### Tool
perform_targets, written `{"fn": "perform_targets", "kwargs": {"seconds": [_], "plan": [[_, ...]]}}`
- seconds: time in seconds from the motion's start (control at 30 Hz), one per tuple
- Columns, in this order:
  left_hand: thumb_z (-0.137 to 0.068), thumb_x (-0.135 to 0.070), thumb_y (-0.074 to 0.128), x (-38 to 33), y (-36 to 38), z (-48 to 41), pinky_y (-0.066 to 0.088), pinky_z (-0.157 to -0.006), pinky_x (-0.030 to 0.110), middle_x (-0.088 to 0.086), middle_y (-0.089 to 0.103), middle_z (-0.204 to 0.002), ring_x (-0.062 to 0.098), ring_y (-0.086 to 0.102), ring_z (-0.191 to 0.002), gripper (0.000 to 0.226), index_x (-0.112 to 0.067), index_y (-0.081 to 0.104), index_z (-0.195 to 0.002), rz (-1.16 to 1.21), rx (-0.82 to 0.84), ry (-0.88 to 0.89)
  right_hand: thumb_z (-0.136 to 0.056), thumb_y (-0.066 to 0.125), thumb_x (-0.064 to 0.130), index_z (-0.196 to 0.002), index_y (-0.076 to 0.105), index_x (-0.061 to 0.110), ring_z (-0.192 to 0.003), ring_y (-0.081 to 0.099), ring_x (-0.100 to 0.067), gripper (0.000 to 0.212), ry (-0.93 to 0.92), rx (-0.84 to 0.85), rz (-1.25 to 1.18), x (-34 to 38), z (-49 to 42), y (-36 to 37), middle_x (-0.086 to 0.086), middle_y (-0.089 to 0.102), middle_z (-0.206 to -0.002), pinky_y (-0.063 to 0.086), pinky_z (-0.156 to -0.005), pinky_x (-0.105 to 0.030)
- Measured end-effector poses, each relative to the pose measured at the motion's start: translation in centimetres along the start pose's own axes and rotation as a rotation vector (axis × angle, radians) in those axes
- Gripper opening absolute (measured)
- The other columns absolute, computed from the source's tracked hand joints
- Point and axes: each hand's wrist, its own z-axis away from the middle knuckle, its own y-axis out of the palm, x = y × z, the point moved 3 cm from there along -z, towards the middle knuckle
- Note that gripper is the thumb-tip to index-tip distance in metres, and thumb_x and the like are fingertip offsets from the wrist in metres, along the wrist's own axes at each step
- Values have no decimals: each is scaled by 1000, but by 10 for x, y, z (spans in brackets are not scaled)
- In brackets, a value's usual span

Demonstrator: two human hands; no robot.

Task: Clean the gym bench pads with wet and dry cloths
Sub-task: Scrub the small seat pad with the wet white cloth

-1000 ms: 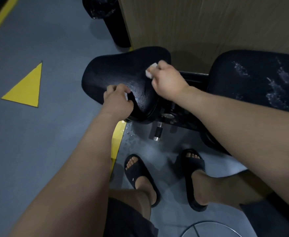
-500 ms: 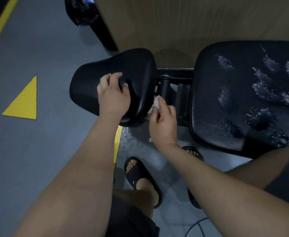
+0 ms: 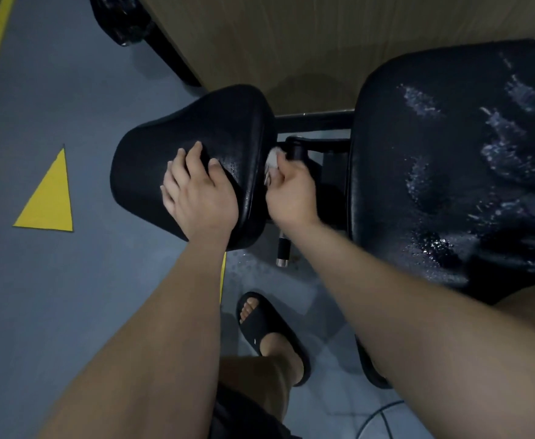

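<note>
A small black seat pad (image 3: 215, 128) sits at centre left, its top faintly wet. My left hand (image 3: 198, 191) rests flat on its near part, fingers spread. My right hand (image 3: 291, 194) grips a small white cloth (image 3: 272, 161) and holds it against the pad's right side edge, in the gap beside the black frame. To the right lies a large black bench pad (image 3: 449, 160) streaked with foamy wet patches.
A black frame bar (image 3: 313, 118) joins the two pads, and an adjustment pin with a chrome tip (image 3: 282, 250) hangs below. A wooden wall panel (image 3: 291, 42) stands behind. My sandalled foot (image 3: 269, 334) is on the wet grey floor, near a yellow triangle marking (image 3: 49, 198).
My right hand carried the cloth from the seat pad's top down to its right side edge, then slightly up along it. My left hand shifted from the pad's near rim onto its top.
</note>
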Motion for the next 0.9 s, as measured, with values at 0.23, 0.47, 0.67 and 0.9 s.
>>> {"fn": "perform_targets", "kwargs": {"seconds": [0.23, 0.47, 0.67, 0.9], "plan": [[-102, -43, 34, 1, 4, 0, 13, -124, 49, -8, 37, -159, 17, 24, -151, 48, -37, 45, -147, -19, -65, 12, -100, 50, 3, -140, 56, 3, -91, 54, -14, 41, -7, 45, 4, -2, 28, 7, -10, 49, -111, 43, -80, -11], [-102, -42, 31, 3, 10, 0, 11, -125, 47, -8, 35, -160, 15, 21, -152, 50, -36, 43, -150, -68, -105, 12, -105, 47, 9, -140, 60, 12, -85, 53, -3, 38, -28, -75, -29, -1, -29, 7, -8, 50, -111, 38, -81, 0], [-101, -41, 32, 4, 12, 0, 15, -123, 50, -7, 37, -160, 17, 24, -151, 50, -34, 45, -149, -74, -119, 9, -100, 54, 7, -136, 63, 8, -91, 61, -15, 36, -74, -104, -98, 1, 34, 14, -10, 55, -108, 47, -88, -13], [-101, -40, 30, 6, 14, -2, 15, -123, 49, -8, 38, -159, 17, 24, -151, 51, -34, 45, -149, -71, -143, 14, -102, 53, 8, -143, 56, 8, -99, 59, -17, 41, -141, -100, -76, 14, -25, 10, -9, 50, -110, 45, -100, -14]]}}
